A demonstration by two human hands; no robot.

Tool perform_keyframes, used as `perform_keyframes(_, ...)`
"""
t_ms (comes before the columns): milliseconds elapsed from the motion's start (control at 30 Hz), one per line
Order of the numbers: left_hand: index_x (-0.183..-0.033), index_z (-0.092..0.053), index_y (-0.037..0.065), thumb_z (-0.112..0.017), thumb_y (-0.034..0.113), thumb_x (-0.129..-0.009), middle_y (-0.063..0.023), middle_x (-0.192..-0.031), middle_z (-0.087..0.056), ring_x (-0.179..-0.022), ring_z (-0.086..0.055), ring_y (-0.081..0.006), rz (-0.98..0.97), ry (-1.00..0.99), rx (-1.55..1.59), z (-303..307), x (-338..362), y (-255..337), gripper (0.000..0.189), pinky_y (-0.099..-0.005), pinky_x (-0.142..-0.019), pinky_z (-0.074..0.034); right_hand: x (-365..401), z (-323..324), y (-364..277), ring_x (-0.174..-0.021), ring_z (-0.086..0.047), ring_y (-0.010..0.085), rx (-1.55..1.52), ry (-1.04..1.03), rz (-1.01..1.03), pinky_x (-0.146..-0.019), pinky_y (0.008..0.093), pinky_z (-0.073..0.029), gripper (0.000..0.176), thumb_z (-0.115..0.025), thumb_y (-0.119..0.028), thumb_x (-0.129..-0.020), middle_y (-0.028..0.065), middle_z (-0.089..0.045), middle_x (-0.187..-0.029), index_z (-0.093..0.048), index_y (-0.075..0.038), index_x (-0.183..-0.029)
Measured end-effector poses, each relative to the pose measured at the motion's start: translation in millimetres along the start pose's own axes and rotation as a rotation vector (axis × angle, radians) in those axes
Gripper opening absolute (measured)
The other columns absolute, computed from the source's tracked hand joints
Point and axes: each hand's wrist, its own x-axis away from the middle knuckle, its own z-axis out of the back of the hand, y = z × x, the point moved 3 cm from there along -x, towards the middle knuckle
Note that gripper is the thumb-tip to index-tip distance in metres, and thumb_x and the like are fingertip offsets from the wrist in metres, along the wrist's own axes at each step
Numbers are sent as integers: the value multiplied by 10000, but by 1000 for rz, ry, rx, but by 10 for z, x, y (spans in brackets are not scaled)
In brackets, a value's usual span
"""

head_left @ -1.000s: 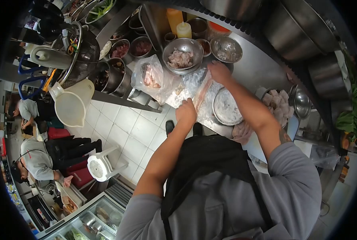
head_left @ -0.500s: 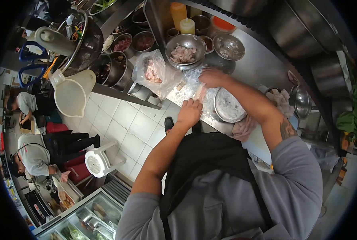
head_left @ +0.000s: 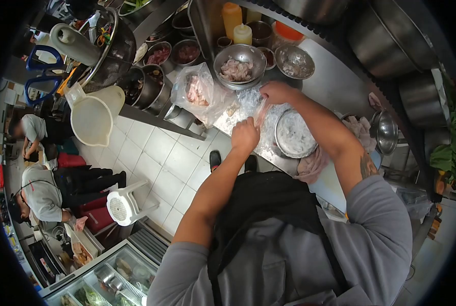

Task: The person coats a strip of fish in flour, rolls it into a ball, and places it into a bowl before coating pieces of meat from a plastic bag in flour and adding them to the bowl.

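A thin, pale pink strip of raw meat (head_left: 261, 113) stretches between my two hands, over the steel worktop. My left hand (head_left: 245, 134) is closed around its near end. At the far end my right hand (head_left: 278, 93) has its fingers closed on the strip. Just right of it stands a round pan of white powder (head_left: 294, 135). Powder is also smeared on the worktop (head_left: 233, 121) to the left. Beyond my hands, a steel bowl (head_left: 218, 67) with pale raw meat pieces sits on stacked bowls. An open plastic bag (head_left: 215, 104) with more raw meat lies to its left.
A powder-dusted bowl (head_left: 309, 68) and squeeze bottles (head_left: 242, 34) stand at the back. Large pots (head_left: 391, 35) line the right shelf. At left are a pale jug (head_left: 92, 120), a white stool (head_left: 119, 208) and two co-workers (head_left: 45, 194).
My left hand has curled from resting fingers into a closed grip. My right hand has also closed, and the strip now looks narrower and pulled between them.
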Motion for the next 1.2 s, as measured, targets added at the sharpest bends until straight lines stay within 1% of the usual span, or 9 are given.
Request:
perform_keyframes(167,-1294,-523,-10,-653,204,-860,-249,-1190,-643,-1089,-630,-394,-119,235,432,22,-473,56,501,-445,-952,-492,71,152,-34,-850,-633,309,-161,-85,-34,-756,435,-483,144,-722,-166,-706,94,-655,-818,-620,-96,-780)
perform_keyframes(200,-1324,-516,14,-653,195,-863,-225,-1200,-657,-1111,-632,-379,-113,133,536,24,-613,68,513,-441,-956,-496,85,162,-35,-853,-635,311,-163,-63,-34,-760,435,-484,126,-713,-148,-712,97,-659,-821,-626,-96,-789)
perform_keyframes(300,-1287,-557,55,-638,295,-883,-216,-1208,-653,-1108,-629,-385,47,-118,494,10,-889,103,477,-458,-940,-501,112,180,20,-858,-642,319,-179,9,-31,-770,439,-491,92,-685,-101,-734,106,-670,-830,-643,-94,-817)
perform_keyframes(500,-1143,-625,44,-628,319,-894,-206,-1112,-684,-1042,-660,-385,147,-126,157,36,-926,118,371,-473,-888,-521,95,55,223,-854,-654,344,2,246,-52,-766,483,-509,100,-620,-77,-782,134,-685,-850,-666,-93,-868)
perform_keyframes(600,-1065,-645,37,-602,227,-880,-177,-1040,-686,-967,-664,-365,-6,78,137,114,-792,186,269,-483,-828,-531,168,88,149,-862,-657,345,-9,196,-150,-769,500,-509,120,-595,-107,-807,140,-689,-864,-683,-104,-889)
perform_keyframes(700,-1041,-655,44,-577,144,-843,-124,-1037,-665,-933,-632,-313,-405,-65,-224,-86,-375,70,235,-449,-778,-526,213,-68,157,-882,-661,345,21,25,-189,-772,502,-513,136,-590,-147,-825,144,-693,-879,-694,-113,-904)
perform_keyframes(900,-1037,-655,60,-611,173,-808,-70,-1115,-622,-1007,-571,-283,-467,172,-193,52,65,43,259,-417,-850,-468,131,-30,96,-953,-672,334,181,43,-266,-804,470,-536,164,-617,-191,-820,144,-709,-946,-711,-122,-936)
perform_keyframes(1000,-1064,-654,60,-608,150,-803,-77,-1162,-616,-1013,-555,-279,-425,-48,-298,-1,187,-16,280,-430,-867,-443,174,-25,11,-955,-673,331,42,44,-215,-814,463,-539,175,-632,-192,-812,138,-711,-966,-713,-128,-954)
perform_keyframes(1200,-1129,-648,62,-613,151,-801,-73,-1212,-608,-1033,-545,-276,-398,-94,-260,143,350,-156,342,-424,-868,-438,135,26,105,-948,-670,332,169,71,-351,-841,465,-535,176,-633,-198,-835,122,-703,-957,-698,-131,-985)
